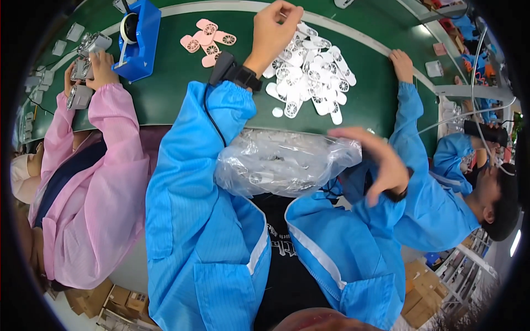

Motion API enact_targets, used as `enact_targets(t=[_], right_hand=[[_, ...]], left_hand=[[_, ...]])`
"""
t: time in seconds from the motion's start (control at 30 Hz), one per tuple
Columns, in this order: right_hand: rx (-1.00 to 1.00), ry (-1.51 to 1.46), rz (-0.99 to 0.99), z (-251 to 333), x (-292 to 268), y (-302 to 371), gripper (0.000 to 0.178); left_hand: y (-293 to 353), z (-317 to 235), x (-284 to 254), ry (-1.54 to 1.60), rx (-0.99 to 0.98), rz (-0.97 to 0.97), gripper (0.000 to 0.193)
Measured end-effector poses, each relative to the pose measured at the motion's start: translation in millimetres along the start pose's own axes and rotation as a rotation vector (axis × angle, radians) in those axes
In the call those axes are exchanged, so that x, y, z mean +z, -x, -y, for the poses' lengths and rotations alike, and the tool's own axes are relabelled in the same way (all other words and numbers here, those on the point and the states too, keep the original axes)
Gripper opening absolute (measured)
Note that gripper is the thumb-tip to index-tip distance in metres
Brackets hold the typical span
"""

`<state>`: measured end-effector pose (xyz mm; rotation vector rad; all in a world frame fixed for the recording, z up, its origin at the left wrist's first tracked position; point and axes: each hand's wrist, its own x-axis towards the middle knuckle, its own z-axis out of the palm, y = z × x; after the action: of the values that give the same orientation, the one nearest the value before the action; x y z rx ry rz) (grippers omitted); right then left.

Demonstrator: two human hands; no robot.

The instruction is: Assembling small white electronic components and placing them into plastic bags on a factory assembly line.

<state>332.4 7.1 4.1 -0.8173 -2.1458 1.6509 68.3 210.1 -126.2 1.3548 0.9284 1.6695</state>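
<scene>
Clear plastic bag [287, 163] rests in the lap at the green table's [176, 88] edge. Right hand [381, 163] open, blurred beside it. Left hand [274, 30] pinches a piece on the white fan parts [312, 74]; bare table lies left.

A green table [176, 94] with a pale curved band along its far side carries the parts. A heap of white fan-shaped pieces [309, 77] lies near its middle, with one small white disc [277, 112] just apart at the near edge of the heap, and a few pink pieces [207, 41] of the same shape lie to the left. A blue tape dispenser [139, 38] stands further left, and small white squares [72, 33] dot the far left end.
</scene>
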Motion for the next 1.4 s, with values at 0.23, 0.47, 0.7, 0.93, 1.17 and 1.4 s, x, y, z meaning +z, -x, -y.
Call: enact_targets(t=[0.23,0.47,0.7,0.93,1.17,1.4], right_hand=[[0.134,0.308,-0.577,-80,143,67,0.072],[0.006,0.268,-0.747,-83,153,124,0.009],[0.005,0.033,-1.145,-79,166,169,0.017],[0.053,-0.287,-1.159,-60,163,187,0.020],[0.289,-0.212,-1.031,-73,135,185,0.022],[0.003,-0.261,-1.058,-51,96,136,0.023]], left_hand=[[27,-9,28,0.015,-0.010,0.033,0.021],[44,-15,47,0.005,-0.026,0.024,0.021],[35,-5,54,0.001,0.000,0.068,0.021],[34,-3,60,-0.030,0.035,0.095,0.022],[27,-11,66,-0.078,-0.077,0.059,0.024],[15,-4,67,-0.042,-0.007,0.087,0.023]])
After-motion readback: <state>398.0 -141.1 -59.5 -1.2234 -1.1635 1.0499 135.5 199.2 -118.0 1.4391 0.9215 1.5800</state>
